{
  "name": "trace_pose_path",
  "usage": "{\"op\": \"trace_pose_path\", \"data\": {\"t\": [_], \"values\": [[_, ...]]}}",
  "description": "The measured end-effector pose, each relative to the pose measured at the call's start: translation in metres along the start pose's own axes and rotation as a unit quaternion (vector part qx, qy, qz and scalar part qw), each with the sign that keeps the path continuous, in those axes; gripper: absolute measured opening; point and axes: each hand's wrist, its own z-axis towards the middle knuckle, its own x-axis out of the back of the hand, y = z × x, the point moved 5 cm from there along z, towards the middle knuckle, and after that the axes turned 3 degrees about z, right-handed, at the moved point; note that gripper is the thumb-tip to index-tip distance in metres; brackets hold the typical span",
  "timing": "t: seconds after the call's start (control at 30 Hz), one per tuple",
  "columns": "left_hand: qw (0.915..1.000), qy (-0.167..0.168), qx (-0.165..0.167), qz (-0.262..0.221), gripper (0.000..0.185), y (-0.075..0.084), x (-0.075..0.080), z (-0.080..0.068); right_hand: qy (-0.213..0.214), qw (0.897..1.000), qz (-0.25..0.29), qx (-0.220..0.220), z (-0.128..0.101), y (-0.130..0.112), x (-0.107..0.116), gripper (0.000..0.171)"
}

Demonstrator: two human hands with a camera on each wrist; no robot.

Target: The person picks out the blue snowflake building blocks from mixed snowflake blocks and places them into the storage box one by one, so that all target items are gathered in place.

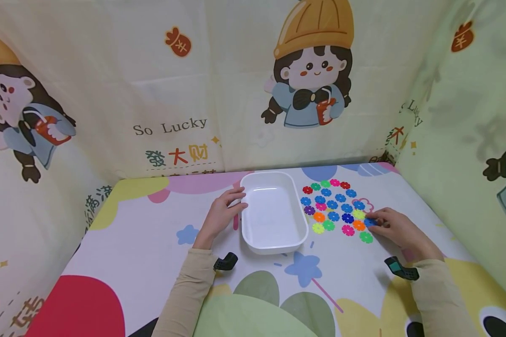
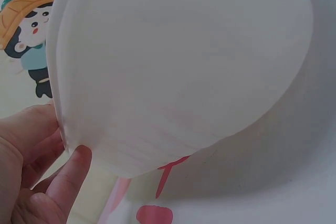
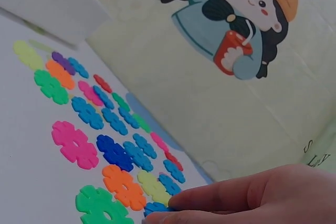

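A white plastic tray (image 1: 274, 229) stands near the middle of the table. My left hand (image 1: 222, 213) holds its left side at the rim; in the left wrist view the thumb (image 2: 79, 161) lies against the outer wall and the other fingertips go out of sight behind the rim. Right of the tray, my right hand (image 1: 398, 229) pinches a blue flower-shaped plastic disc (image 1: 369, 222) between thumb and fingers, at the right edge of a spread of similar discs. Close by lie a yellow disc (image 3: 153, 184), an orange disc (image 3: 124, 186) and a green disc (image 3: 102, 205).
Several more discs lie flat beside the tray, among them a pink disc (image 1: 347, 230), a dark blue disc (image 1: 347, 218) and a purple disc (image 1: 309, 210). A printed cloth (image 1: 147, 243) covers the table. Printed curtains (image 1: 236, 93) stand behind it and at both sides.
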Motion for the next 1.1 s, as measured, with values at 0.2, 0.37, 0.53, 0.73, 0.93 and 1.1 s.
{"op": "trace_pose_path", "data": {"t": [0.2,0.37,0.53,0.73,0.93,1.1], "values": [[1.0000,-0.001,0.003,0.003,0.037,0.001,0.001,-0.001,0.015,0.999,-0.028,0.027,0.002,-0.002,0.001,0.043],[0.9999,-0.001,0.009,0.006,0.037,0.001,0.000,-0.001,0.020,0.999,-0.025,0.014,0.002,-0.010,0.005,0.045],[1.0000,0.001,0.006,0.006,0.036,0.000,0.000,-0.001,0.025,0.999,-0.024,0.022,0.006,-0.029,0.010,0.044],[0.9999,0.004,0.009,0.006,0.036,0.000,-0.001,-0.001,0.042,0.996,-0.026,0.072,0.008,-0.055,0.015,0.041],[0.9999,0.007,0.005,0.012,0.035,0.001,-0.001,0.000,0.066,0.993,-0.011,0.095,0.012,-0.082,0.016,0.042],[0.9999,0.007,0.004,0.008,0.035,0.000,-0.002,0.001,0.074,0.991,-0.005,0.107,0.022,-0.106,0.016,0.043]]}}
